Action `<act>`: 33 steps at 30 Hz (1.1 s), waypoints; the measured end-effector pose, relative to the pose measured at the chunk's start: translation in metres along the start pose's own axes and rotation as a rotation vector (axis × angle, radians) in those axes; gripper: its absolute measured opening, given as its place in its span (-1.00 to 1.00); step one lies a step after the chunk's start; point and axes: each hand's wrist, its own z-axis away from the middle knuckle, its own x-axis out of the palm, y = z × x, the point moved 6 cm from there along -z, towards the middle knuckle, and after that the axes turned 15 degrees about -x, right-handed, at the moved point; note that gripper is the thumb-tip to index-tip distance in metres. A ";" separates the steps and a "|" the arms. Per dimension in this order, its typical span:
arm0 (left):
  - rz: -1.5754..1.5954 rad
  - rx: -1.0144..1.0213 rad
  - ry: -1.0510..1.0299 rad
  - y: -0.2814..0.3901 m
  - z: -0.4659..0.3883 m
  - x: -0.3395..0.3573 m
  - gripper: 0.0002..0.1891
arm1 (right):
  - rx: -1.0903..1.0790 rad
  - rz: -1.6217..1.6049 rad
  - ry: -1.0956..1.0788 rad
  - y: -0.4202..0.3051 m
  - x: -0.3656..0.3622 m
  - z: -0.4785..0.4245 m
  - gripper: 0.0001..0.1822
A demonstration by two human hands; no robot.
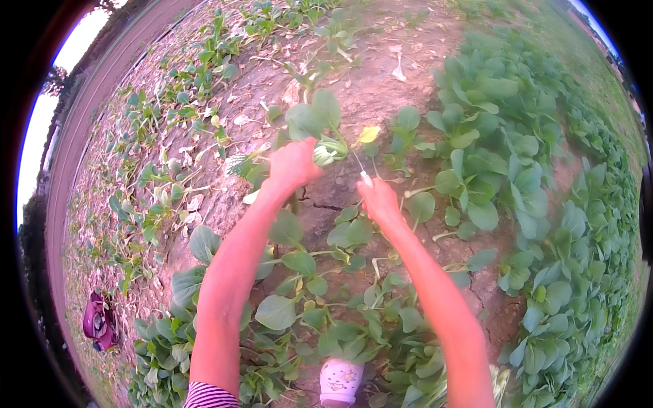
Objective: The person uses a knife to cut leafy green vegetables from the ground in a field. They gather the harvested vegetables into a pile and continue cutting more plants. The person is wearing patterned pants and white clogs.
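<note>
My left hand (293,162) is closed around a leafy green plant (329,150) with pale stalks, whose broad leaves point away from me. Just to the right, my right hand (378,198) grips the white handle of a knife (365,177). Its thin blade points up and to the left, close to the base of the plant. A yellow leaf (369,134) lies beyond the blade. Cracked brown soil (319,199) shows below and between the hands.
Dense rows of leafy greens (525,188) grow on the right. Cut leaves and small plants (153,214) litter the left. Low leafy plants (301,262) spread before a pale clog (341,380) with holes. A purple bag (100,321) lies at lower left, near a dirt track (76,137).
</note>
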 end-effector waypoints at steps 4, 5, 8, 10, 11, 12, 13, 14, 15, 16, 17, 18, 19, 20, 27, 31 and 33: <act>0.041 -0.015 0.014 -0.007 0.002 0.004 -0.58 | 0.119 -0.228 -0.007 0.001 0.020 0.005 -0.72; 0.065 -0.018 0.028 -0.009 0.003 0.005 -0.59 | 0.150 -0.285 -0.012 0.000 0.024 0.007 -0.73; 0.126 -0.024 0.055 -0.015 0.003 0.009 -0.61 | 0.202 -0.325 -0.020 0.000 0.033 0.010 -0.74; 0.151 -0.032 0.049 -0.015 0.004 0.010 -0.64 | 0.172 -0.313 0.000 0.005 0.035 0.008 -0.74; 0.172 -0.036 0.055 -0.015 0.004 0.010 -0.63 | 0.158 -0.308 0.010 0.008 0.036 0.007 -0.74; 0.195 -0.034 0.062 -0.014 0.004 0.011 -0.63 | 0.149 -0.219 0.003 0.010 0.036 0.004 -0.72; 0.218 -0.033 0.069 -0.013 0.004 0.012 -0.62 | 0.140 -0.131 -0.004 0.010 0.036 -0.002 -0.69; 0.289 -0.083 -0.018 -0.019 0.003 0.019 -0.61 | 0.131 -0.042 -0.010 0.010 0.035 -0.007 -0.65; 0.355 -0.127 -0.097 -0.030 -0.001 0.026 -0.61 | 0.118 0.064 -0.038 0.012 0.034 -0.015 -0.64; 0.418 -0.170 -0.172 -0.042 -0.004 0.030 -0.60 | 0.101 0.166 -0.064 0.011 0.034 -0.024 -0.63; 0.600 -0.196 -0.192 -0.053 -0.003 0.032 -0.61 | 0.083 0.269 -0.089 0.009 0.032 -0.030 -0.61; 0.753 -0.268 -0.201 -0.094 0.008 0.037 -0.61 | 0.101 0.400 -0.167 -0.024 0.041 -0.019 -0.56; 0.939 -0.295 -0.228 -0.099 0.020 0.036 -0.61 | 0.098 0.417 -0.173 -0.024 0.036 -0.019 -0.56; 1.080 -0.310 -0.318 -0.102 0.028 0.035 -0.62 | 0.093 0.433 -0.180 -0.022 0.026 -0.019 -0.56; 1.390 -0.161 -0.568 -0.107 0.136 -0.019 -0.46 | -0.122 -0.312 0.060 -0.047 -0.014 0.061 -0.67; 1.352 -0.085 -0.709 -0.086 0.202 -0.027 -0.44 | -0.235 -0.550 -0.054 -0.109 -0.028 0.134 -0.67; 1.325 -0.065 -0.773 -0.077 0.236 -0.024 -0.43 | -0.207 -0.544 -0.181 -0.125 -0.022 0.170 -0.68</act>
